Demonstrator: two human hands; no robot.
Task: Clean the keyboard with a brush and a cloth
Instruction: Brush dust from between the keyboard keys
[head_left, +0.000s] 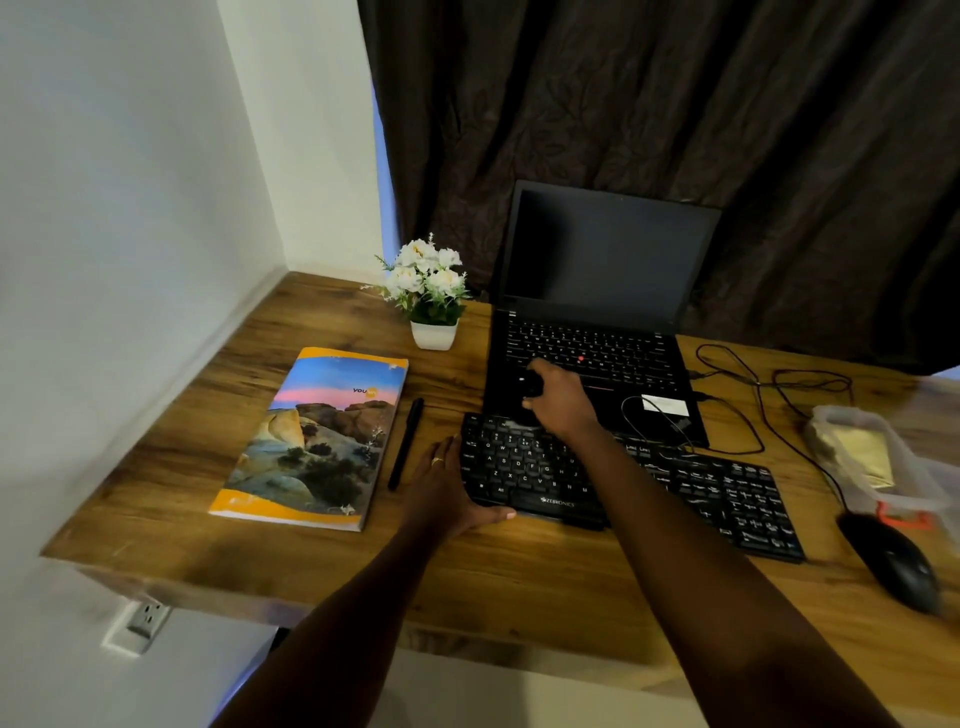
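Observation:
A black wired keyboard lies on the wooden desk in front of an open laptop. My left hand rests against the keyboard's left end, fingers along its edge and thumb under the front corner. My right hand is above the keyboard's far left corner, over the laptop's palm rest, closed around a small black object that looks like a brush; its bristle end seems to point down at the top row of keys. No cloth is visible.
A black laptop stands open behind the keyboard. A pen, a notebook and a small flower pot lie left. A mouse, cables and a plastic bag are at right.

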